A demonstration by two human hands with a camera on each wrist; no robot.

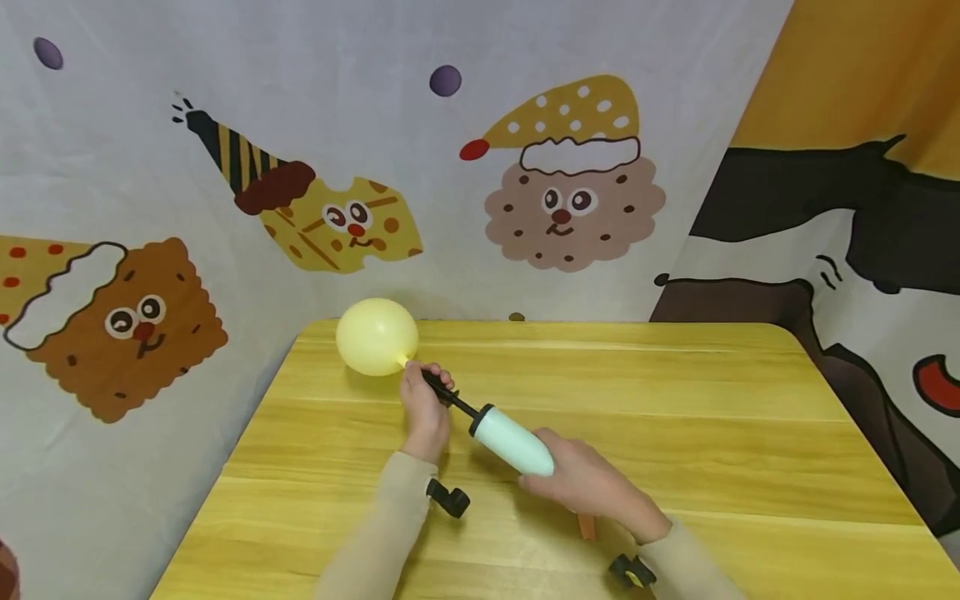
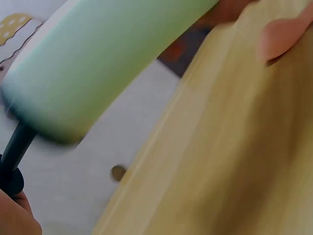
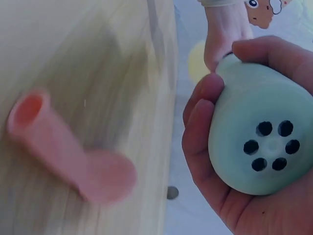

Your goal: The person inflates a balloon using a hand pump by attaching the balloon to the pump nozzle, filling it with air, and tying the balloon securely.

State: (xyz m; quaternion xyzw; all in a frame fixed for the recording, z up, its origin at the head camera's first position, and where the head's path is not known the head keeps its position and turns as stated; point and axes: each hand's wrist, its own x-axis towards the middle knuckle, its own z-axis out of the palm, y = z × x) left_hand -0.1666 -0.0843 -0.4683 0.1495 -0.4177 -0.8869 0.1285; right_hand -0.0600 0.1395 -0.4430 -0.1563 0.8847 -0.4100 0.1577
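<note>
Head view has the left hand curled firmly round the black handle of the pump, the neck of the yellow balloon right at its fingers; the hand hides how neck and handle meet. The balloon is swollen round and sits over the far left corner of the bench. The right hand is wrapped round the rounded end of the pump's mint body, and the right wrist view shows six dark holes in that end. A length of black rod shows between handle and body. The pump is held slantwise above the bench, touching only the hands. Near the right hand, a limp pink balloon lies on the bench. Behind hangs a cloth printed with cartoon foods in party hats
</note>
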